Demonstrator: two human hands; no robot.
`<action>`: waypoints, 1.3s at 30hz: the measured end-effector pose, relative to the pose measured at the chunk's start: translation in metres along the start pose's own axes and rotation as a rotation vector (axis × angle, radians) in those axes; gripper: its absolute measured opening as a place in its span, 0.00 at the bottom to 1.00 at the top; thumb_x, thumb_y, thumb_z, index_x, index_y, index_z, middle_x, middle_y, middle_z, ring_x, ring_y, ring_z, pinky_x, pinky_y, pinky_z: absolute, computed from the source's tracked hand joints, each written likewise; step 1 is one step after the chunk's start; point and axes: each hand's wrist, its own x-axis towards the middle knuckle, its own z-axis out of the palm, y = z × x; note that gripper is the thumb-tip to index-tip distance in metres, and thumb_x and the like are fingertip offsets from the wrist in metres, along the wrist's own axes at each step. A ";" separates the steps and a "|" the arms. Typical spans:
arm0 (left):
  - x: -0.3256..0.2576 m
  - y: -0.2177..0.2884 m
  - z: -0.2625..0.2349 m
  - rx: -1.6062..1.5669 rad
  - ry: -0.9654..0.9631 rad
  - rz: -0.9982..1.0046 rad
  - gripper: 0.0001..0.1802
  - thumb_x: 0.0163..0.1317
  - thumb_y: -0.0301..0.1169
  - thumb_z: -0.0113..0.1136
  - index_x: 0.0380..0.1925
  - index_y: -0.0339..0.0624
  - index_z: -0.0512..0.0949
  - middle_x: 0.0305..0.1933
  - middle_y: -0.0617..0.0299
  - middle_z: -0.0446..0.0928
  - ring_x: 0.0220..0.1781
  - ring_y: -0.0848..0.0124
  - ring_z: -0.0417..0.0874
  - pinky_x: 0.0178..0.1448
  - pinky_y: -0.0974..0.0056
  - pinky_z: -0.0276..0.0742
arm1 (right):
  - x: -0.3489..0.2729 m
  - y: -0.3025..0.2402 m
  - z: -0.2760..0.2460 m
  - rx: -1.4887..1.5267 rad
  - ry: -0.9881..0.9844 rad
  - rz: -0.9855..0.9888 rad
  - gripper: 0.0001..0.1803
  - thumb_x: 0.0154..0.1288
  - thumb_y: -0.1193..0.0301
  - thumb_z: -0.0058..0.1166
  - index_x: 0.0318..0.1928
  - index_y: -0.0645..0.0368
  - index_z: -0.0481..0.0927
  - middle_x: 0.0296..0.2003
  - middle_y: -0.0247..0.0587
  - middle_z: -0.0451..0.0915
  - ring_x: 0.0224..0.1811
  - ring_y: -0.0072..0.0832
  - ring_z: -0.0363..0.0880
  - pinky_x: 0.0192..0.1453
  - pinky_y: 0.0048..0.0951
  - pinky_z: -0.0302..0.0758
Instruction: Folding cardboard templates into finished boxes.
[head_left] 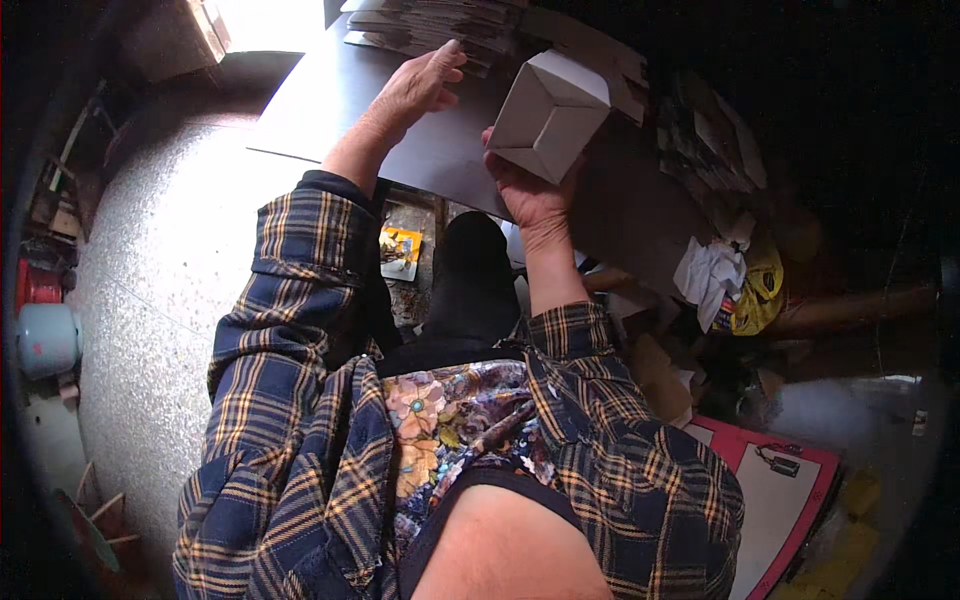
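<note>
My right hand [535, 195] holds a small white cardboard box [523, 108] from below and the side. The box is tilted, and its open end shows bare inner walls and creased corners. Over the table [430, 155], my left hand [420, 90] is raised to the left of the box, apart from it. Its fingers are partly bent and spread, with nothing seen in them. Just beyond the left hand lies a stack of flat folded cartons [425, 28] at the table's far side.
More flat cardboard pieces [710, 140] lie in shadow at the right. Nearby are crumpled white paper [708, 278] and a yellow bag [760, 292]. A pink-bordered panel [775, 500] is at lower right. On the floor [150, 240] at left stands a pale blue container [50, 340].
</note>
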 end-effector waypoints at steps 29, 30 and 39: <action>0.002 -0.005 0.011 0.478 0.032 0.328 0.30 0.64 0.52 0.44 0.55 0.38 0.68 0.54 0.49 0.73 0.58 0.59 0.72 0.60 0.61 0.66 | 0.001 -0.008 -0.037 -1.178 0.118 -0.335 0.42 0.50 0.62 0.65 0.63 0.62 0.59 0.57 0.47 0.65 0.60 0.34 0.63 0.65 0.36 0.57; 0.001 -0.005 0.014 0.570 0.056 0.257 0.28 0.63 0.50 0.46 0.52 0.39 0.69 0.51 0.47 0.74 0.55 0.53 0.73 0.57 0.57 0.68 | 0.000 -0.007 -0.041 -1.254 0.144 -0.243 0.38 0.53 0.62 0.62 0.61 0.62 0.61 0.57 0.48 0.66 0.60 0.33 0.63 0.65 0.36 0.57; 0.003 0.005 -0.023 0.860 0.077 -0.003 0.18 0.56 0.39 0.51 0.42 0.40 0.75 0.39 0.44 0.78 0.44 0.47 0.78 0.47 0.51 0.73 | 0.009 -0.005 -0.042 -0.792 0.182 -0.470 0.21 0.68 0.61 0.44 0.55 0.62 0.69 0.49 0.38 0.70 0.54 0.25 0.67 0.59 0.29 0.64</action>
